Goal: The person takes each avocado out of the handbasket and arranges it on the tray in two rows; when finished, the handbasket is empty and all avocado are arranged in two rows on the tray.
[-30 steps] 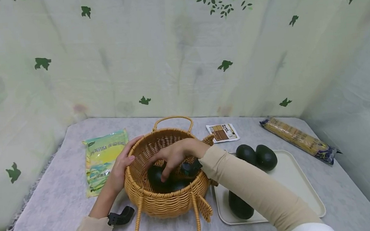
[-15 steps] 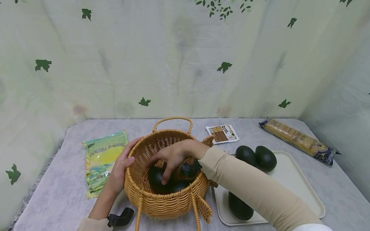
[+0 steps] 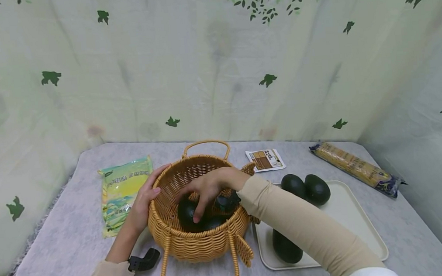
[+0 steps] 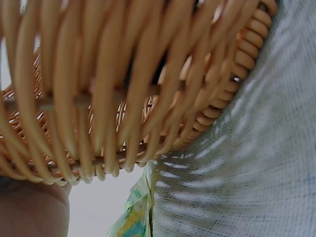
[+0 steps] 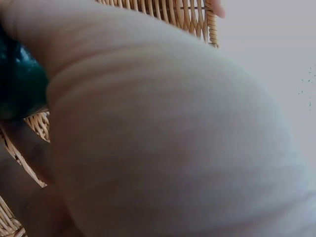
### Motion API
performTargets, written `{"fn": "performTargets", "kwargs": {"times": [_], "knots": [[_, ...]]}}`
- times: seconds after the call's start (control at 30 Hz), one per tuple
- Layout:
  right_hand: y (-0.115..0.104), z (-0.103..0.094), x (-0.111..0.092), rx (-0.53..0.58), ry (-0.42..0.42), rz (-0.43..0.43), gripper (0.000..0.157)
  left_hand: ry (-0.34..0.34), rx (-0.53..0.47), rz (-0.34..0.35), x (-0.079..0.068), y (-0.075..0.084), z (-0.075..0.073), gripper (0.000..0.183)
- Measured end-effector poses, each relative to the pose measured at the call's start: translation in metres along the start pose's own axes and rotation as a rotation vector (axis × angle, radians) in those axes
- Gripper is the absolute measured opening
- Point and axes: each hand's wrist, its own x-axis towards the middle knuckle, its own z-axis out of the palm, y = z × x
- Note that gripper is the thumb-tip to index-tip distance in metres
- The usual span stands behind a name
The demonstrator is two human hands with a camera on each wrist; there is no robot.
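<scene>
A brown wicker basket (image 3: pixel 199 247) stands in the middle of the table in the head view, and its weave fills much of the left wrist view. My left hand (image 3: pixel 146 201) holds its left rim, with the thumb over the edge and the fingers along the outside. Down inside the basket, my right hand (image 3: pixel 209 186) grips a dark green avocado (image 3: pixel 185 214), thumb on the near side and fingers partly hidden behind it. Another avocado (image 3: pixel 215 222) lies beside it at the basket's near wall. In the right wrist view a glossy avocado (image 5: pixel 24 81) shows at the left edge.
Right of the basket, a cream tray (image 3: pixel 355 214) carries several avocados (image 3: pixel 318 189), partly covered by my right sleeve. A green-yellow packet (image 3: pixel 125 194) lies to the left. Behind are a small white-brown sachet (image 3: pixel 267 160) and a long noodle-like pack (image 3: pixel 353 166). Handles (image 3: pixel 205 142) rise from the basket.
</scene>
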Motion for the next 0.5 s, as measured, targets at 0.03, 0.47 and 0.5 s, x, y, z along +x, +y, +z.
{"fn": "performTargets", "kwargs": {"times": [0.03, 0.47, 0.5], "knots": [[-0.0001, -0.0002, 0.0001, -0.003, 0.001, -0.002, 0.082, 0.0, 0.0, 0.001, 0.0, 0.0001, 0.0, 0.057], [-0.0019, -0.0023, 0.0, -0.069, 0.034, -0.011, 0.086, -0.006, -0.02, 0.015, 0.0, -0.0004, -0.0003, 0.058], [-0.0016, -0.0022, -0.0001, -0.07, 0.038, -0.019, 0.085, -0.008, -0.026, 0.016, -0.0003, -0.0006, -0.0002, 0.058]]}}
